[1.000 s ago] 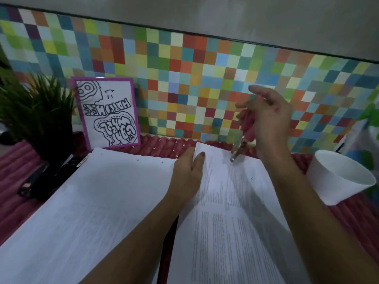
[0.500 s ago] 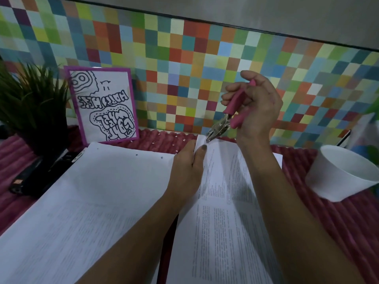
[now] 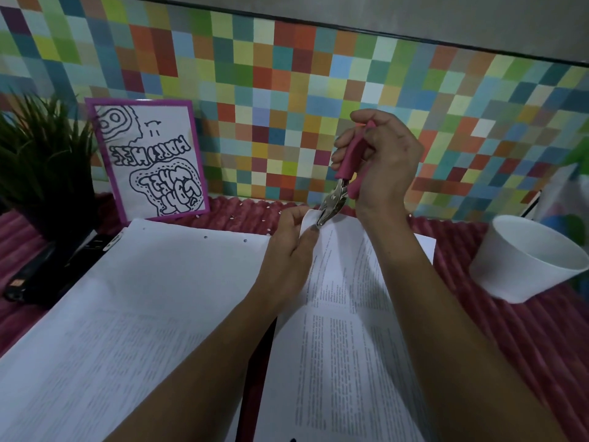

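While the right hand (image 3: 385, 164) curls tightly around the pink handles of a hole punch (image 3: 344, 173), the tool's metal head bites over the top left corner of a printed sheet (image 3: 344, 330). The left hand (image 3: 287, 250) pinches that same corner between thumb and fingers, lifting it slightly off the surface, just beside the punch's head. This sheet, covered in columns of small text, lies on a pink ribbed mat (image 3: 526, 330). To the sheet's left, touching or nearly touching it, lies a second sheet (image 3: 127, 298) with three small holes along its top edge. Tiny white paper dots (image 3: 266, 203) are scattered on the mat just beyond both sheets. Right of the printed sheet stands a white cup (image 3: 522, 260); the part of its inside that shows is plain white. Far left of the sheet, a dark pot holds a spiky green plant (image 3: 41, 154), with a purple-framed drawing (image 3: 149, 161) leaning against the multicoloured tiled wall (image 3: 287, 74) beside it.
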The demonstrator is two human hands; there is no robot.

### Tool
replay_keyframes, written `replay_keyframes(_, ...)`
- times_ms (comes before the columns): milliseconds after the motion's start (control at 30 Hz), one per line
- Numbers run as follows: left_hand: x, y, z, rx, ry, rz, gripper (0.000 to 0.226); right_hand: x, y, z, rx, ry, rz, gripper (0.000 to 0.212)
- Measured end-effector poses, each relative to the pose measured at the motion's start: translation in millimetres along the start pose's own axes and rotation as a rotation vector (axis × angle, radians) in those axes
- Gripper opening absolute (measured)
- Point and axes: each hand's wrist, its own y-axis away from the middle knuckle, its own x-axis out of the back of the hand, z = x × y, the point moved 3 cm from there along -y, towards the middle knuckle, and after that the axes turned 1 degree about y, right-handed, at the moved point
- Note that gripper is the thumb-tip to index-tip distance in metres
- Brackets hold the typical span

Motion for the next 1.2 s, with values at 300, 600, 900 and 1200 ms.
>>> replay_keyframes(300, -1, 1, 1, -0.054, -0.136, -0.032, 0.022, 1, 0, -2, 0.027, -0.008, 0.029, 0.02)
replay_keyframes(600, -3, 5, 0, -0.102, -0.22, -0.036, 0.021, 4, 1, -4, 0.045, -0.016, 0.105, 0.03)
replay_keyframes(900, -5, 7, 4, -0.121, -0.287, 0.062, 0.019, 7, -9, -1, -0.217, 0.107, -0.119, 0.024)
replay_keyframes(1200, 2, 2, -2, -0.083, -0.251, 0.117, 0.025, 34, -18, -4, -0.226, 0.219, -0.038, 0.022)
